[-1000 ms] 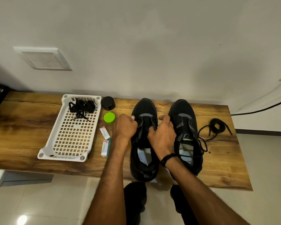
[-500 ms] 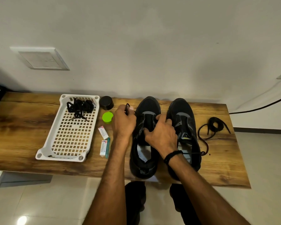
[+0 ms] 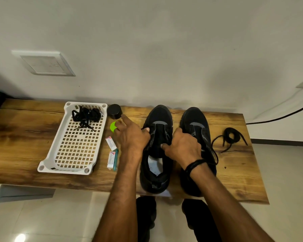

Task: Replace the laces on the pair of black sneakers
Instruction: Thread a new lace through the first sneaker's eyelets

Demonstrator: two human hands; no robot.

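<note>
The left hand [image 3: 133,137] is pinching a thin black lace end [image 3: 143,128] at the eyelets of the black fabric sneaker [image 3: 160,116] nearer the left edge of the wooden tabletop [image 3: 24,137]; its heel is sitting at the near edge. The right hand [image 3: 182,145] is gripping that sneaker's upper beside the tongue. The lace appears limp and light, so hold it near its tip. The soft upper needs bracing.
</note>
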